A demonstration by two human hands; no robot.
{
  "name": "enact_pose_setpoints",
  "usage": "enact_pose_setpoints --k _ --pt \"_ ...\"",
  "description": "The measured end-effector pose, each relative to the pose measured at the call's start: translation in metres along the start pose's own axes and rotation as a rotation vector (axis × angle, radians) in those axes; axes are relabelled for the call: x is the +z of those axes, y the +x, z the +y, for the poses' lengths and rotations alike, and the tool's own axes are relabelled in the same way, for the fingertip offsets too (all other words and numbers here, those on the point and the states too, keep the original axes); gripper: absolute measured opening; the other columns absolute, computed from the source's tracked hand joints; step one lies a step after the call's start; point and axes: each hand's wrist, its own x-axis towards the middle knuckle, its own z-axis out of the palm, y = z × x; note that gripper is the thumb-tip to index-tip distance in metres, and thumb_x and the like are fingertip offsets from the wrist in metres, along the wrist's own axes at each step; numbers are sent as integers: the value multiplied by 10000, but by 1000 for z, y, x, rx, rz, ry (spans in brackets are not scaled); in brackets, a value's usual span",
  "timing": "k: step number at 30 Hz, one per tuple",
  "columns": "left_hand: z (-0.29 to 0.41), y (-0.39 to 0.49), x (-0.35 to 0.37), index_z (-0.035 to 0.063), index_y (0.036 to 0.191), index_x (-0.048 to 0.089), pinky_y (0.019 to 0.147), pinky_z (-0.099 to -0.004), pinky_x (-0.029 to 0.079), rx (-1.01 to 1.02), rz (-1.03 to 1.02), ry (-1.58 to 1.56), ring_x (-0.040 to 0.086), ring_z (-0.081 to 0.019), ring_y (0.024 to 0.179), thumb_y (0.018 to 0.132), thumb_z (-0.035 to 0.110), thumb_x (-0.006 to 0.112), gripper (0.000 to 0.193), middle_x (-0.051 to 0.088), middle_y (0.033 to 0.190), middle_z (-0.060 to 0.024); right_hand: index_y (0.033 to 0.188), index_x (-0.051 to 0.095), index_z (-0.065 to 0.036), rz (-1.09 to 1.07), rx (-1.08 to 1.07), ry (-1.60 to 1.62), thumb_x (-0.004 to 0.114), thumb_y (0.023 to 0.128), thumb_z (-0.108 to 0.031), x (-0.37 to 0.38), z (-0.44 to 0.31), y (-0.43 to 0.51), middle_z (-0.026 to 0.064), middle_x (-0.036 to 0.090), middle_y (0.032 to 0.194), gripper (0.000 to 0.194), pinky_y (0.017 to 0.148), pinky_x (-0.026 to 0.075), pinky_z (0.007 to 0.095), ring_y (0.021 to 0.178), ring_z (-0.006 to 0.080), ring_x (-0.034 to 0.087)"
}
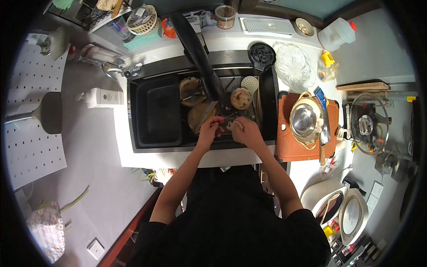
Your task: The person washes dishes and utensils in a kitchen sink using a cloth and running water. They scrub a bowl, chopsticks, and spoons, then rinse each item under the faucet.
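Both hands are over the black sink (203, 147). My left hand (209, 131) pinches a thin light stick-like utensil (229, 116), whose kind I cannot tell. Close beside it, my right hand (247, 130) grips a pale, crumpled cloth (236, 133). A bundle of metal chopsticks (204, 116) rests across a plate (192, 117) left of my left hand. Behind it sits a soiled bowl (190, 87) with utensils across it. Beyond my right hand are a small bowl with food residue (241, 98) and a white slotted spoon (250, 83).
A black faucet (200, 56) arches over the sink, with a black basin (156, 110) at its left. Right of the sink, an orange cutting board (283, 147) carries a gold-handled pot (303, 116) and a knife (325, 130). A white pump bottle (104, 97) stands at left.
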Motion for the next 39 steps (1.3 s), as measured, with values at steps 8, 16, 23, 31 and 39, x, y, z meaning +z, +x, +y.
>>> enact_pose_setpoints --k 8,16,23,31,39 --pt "10 -19 -5 177 1362 544 556 -229 338 -161 135 -167 394 -52 652 1153 256 482 232 495 859 51 1162 752 -90 46 184 -410 741 935 -270 -11 30 104 212 775 974 290 824 607 497 935 412 757" --pt "5 -60 -15 132 1374 576 562 -232 303 -219 11 -332 368 -39 643 1164 241 479 255 482 851 58 1056 805 -156 -277 -251 -1236 642 977 -200 48 62 213 110 803 1023 186 781 638 456 968 314 794" --pt "0 -94 -39 105 1399 537 572 -237 371 -95 64 -458 451 -60 672 1167 199 462 262 555 880 15 925 830 -187 -423 -595 -1337 691 913 -180 106 126 273 62 802 962 140 758 626 442 947 283 791" --pt "5 -91 -83 90 1418 539 637 -249 420 -37 110 -513 521 -88 751 1161 161 448 282 605 972 -13 866 824 -171 -532 -557 -1387 699 900 -163 98 123 286 55 785 875 131 721 619 414 853 266 790" --pt "29 -42 -64 45 1439 522 823 -308 586 -35 93 -539 695 -161 967 1157 133 460 302 687 1171 -73 933 806 -122 -220 -414 -624 715 893 -219 8 130 220 95 769 889 138 749 612 403 820 289 767"
